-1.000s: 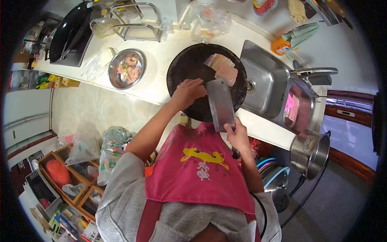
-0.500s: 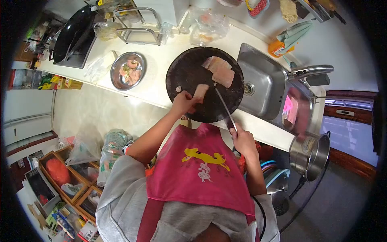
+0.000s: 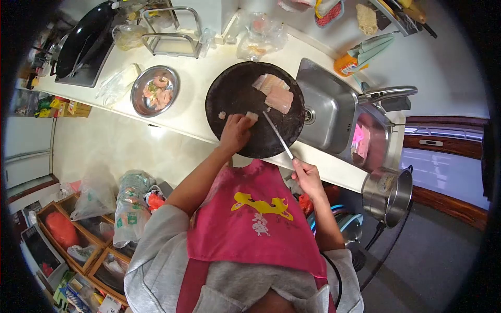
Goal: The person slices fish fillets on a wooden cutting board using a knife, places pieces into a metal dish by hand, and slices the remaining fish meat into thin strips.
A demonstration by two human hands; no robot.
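My right hand (image 3: 308, 179) grips a knife (image 3: 278, 135) by its handle, the long narrow blade reaching over a round dark chopping board (image 3: 222, 94). My left hand (image 3: 236, 133) is on the board, fingers bent over a piece of raw meat (image 3: 252, 116) whose pale end sticks out past the fingertips. The blade's tip is just right of that piece, apart from it. Two pale pink slabs of raw meat (image 3: 279, 99) overlap near the board's upper right. A small scrap (image 3: 222, 115) lies left of my hand.
Left of the board stands a steel bowl (image 3: 136, 88) with pieces of raw meat. A steel sink (image 3: 326, 115) with a tap (image 3: 389, 93) is at the right. A wok (image 3: 86, 39) is at the far left, a steel pot (image 3: 373, 193) at the right counter end.
The meat piece in my left hand was tilted up and shows less now, lower under the fingers. My right hand still holds the knife. The whole view has shifted slightly.
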